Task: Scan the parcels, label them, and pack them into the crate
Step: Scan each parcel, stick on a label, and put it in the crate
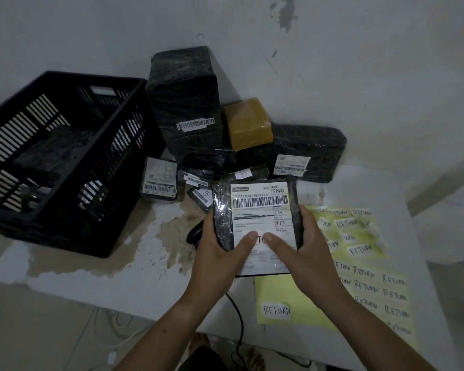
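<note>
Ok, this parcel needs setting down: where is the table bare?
The stained patch between the crate and the left hand is bare, as is the strip in front of the crate. Crowded: small parcels behind the held parcel, label sheets to the right.

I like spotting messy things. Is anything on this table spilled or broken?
Yes. A brown, blotchy patch spreads across the white table beside the black crate. It looks like a dried spill or peeled coating; I cannot tell which. Nothing else looks broken.
</note>
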{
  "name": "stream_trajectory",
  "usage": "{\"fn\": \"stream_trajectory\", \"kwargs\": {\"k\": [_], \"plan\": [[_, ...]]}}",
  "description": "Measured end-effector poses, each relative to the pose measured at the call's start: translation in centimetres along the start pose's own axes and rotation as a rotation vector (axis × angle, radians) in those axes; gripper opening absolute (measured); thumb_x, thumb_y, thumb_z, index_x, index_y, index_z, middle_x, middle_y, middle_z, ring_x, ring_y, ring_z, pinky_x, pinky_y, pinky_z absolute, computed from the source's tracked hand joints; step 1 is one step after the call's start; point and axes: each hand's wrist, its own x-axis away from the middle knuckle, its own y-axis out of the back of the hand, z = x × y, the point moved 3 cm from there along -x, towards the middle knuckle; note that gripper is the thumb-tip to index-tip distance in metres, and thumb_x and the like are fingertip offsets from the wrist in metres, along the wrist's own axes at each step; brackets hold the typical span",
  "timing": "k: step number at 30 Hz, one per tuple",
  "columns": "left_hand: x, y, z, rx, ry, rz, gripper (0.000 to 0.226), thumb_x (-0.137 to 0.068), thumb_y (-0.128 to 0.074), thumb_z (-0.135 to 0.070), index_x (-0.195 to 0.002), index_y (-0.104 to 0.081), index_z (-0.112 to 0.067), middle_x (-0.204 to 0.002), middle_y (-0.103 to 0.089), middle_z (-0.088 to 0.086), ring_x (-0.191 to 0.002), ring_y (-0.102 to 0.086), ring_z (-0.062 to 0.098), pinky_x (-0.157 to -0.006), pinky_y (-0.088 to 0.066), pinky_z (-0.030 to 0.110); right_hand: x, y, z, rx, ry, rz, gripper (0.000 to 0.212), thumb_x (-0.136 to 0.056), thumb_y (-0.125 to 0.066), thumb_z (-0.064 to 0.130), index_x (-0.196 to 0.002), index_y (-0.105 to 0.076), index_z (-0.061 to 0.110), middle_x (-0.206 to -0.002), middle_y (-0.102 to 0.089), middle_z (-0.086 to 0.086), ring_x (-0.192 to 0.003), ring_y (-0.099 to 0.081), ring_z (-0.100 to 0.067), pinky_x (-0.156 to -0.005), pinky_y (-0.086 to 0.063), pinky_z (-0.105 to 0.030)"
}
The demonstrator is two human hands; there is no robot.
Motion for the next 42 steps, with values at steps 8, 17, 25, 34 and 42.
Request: {"fn": "stream_trajectory", "kwargs": {"k": [8,17,25,34,42], "plan": [[-0.7,1.3,-0.1,-0.011,0.002,0.078,0.048,-0.105,-0.052,-0.030,-0.149,-0.037,-0.039,-0.134,-0.063,-0.022,-0.124,-0.060,0.001,-0.098,-0.053,0.024,-0.5,-0.4,0.4,-0.058,0.049,-0.002,0.046,-0.096,-0.058,0.033,-0.140,-0.044,0.033,-0.123,-0.062,0.024,-0.112,-0.058,0.006,-0.092,-0.048,-0.022],[-3.6,10.5,-1.8,-0.518,-0.191,0.185,0.031,-0.108,-0.043,-0.031,-0.134,-0.057,-0.041,-0.116,-0.070,-0.021,-0.110,-0.065,0.001,-0.091,-0.053,0.025,-1.9,-4.1,1.4,-0.243,-0.057,0.024,0.039,-0.095,-0.058,0.034,-0.130,-0.047,0.046,-0.115,-0.065,0.028,-0.104,-0.063,0.005,-0.086,-0.052,-0.026],[-5.5,28.1,-4.1,-1.061,-0.528,0.004,0.022,-0.101,-0.050,-0.029,-0.108,-0.067,-0.018,-0.096,-0.064,-0.011,-0.084,-0.061,0.007,-0.072,-0.047,0.025,-5.0,-13.3,5.2,-0.350,-0.122,0.101,0.034,-0.097,-0.058,0.028,-0.128,-0.052,0.040,-0.114,-0.069,0.019,-0.098,-0.069,-0.003,-0.080,-0.055,-0.032],[-8.8,45.0,-1.5,-1.341,-0.448,0.074,0.027,-0.108,-0.032,-0.047,-0.087,-0.047,-0.040,-0.080,-0.046,-0.021,-0.072,-0.045,0.006,-0.072,-0.043,0.035,-10.3,-26.1,13.9,-0.301,-0.037,0.175,0.029,-0.097,-0.058,0.021,-0.125,-0.054,0.027,-0.110,-0.073,0.003,-0.094,-0.073,-0.015,-0.074,-0.060,-0.035],[-14.8,53.2,-0.5,-1.329,-0.402,0.177,0.054,-0.107,-0.016,-0.054,-0.072,-0.050,-0.030,-0.059,-0.047,-0.007,-0.048,-0.039,0.010,-0.063,-0.044,0.034,-18.6,-36.7,20.9,0.086,0.277,0.295,0.026,-0.100,-0.054,0.023,-0.124,-0.049,0.030,-0.114,-0.064,0.009,-0.104,-0.064,-0.010,-0.087,-0.053,-0.033]]}}
